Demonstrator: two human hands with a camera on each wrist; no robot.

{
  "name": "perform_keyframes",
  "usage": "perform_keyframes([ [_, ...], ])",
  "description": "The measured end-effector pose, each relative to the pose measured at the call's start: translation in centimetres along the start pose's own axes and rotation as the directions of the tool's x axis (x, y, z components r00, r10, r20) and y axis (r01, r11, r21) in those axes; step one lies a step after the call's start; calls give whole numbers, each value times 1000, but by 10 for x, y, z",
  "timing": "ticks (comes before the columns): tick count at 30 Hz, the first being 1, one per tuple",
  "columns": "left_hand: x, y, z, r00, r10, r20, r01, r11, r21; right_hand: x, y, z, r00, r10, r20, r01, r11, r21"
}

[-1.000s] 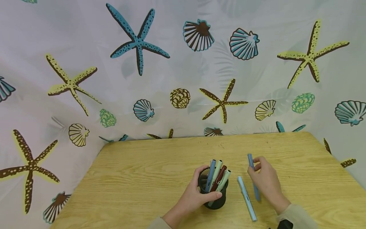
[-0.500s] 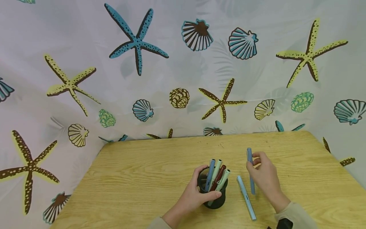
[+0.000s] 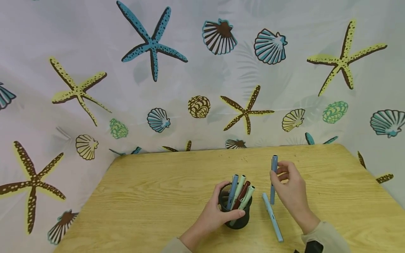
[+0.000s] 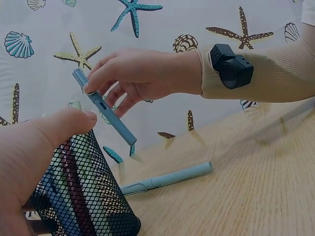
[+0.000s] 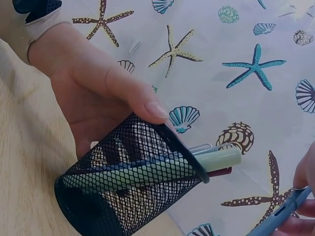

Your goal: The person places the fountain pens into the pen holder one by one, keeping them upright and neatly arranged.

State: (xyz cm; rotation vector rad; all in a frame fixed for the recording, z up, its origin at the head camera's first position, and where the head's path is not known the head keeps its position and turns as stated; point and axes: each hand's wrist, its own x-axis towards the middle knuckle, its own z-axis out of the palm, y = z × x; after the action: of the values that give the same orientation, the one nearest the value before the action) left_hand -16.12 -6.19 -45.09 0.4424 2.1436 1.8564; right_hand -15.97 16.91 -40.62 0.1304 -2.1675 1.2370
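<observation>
My left hand (image 3: 211, 213) grips a black mesh pen cup (image 3: 241, 222), thumb across the near side of its rim and fingers around the far side. Several capped pens stand in the cup: a blue pen (image 3: 232, 191), a dark red pen (image 3: 243, 193) and pale green pens (image 5: 216, 160). To the right of the cup, my right hand (image 3: 291, 188) pinches another blue pen (image 3: 273, 191) between thumb and fingers. That pen is held nearly upright, clear of the tabletop in the left wrist view. A light blue pen (image 3: 273, 220) lies on the table between the cup and my right hand.
The wood-grain table (image 3: 152, 196) extends to both sides and behind the hands. A pale cloth (image 3: 202, 73) printed with starfish and shells hangs along its back and sides. A black device (image 4: 231, 66) is strapped on the right wrist.
My right hand has raised the blue pen, bringing it from a slant to nearly upright and slightly left towards the cup. My left hand keeps its grip on the pen cup.
</observation>
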Motion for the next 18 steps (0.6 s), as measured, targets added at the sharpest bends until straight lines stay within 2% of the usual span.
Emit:
perform_keyframes([
  [8,0,1,1,1000,11,8,-11,1000,-19,1,-9,0,995,-96,-30,98,992,73],
  [14,0,0,1,1000,14,10,-14,1000,-16,1,-20,2,968,-239,-71,246,963,114],
  [18,0,1,0,1000,8,5,-8,1000,-7,2,-28,2,956,-282,-77,290,946,142],
])
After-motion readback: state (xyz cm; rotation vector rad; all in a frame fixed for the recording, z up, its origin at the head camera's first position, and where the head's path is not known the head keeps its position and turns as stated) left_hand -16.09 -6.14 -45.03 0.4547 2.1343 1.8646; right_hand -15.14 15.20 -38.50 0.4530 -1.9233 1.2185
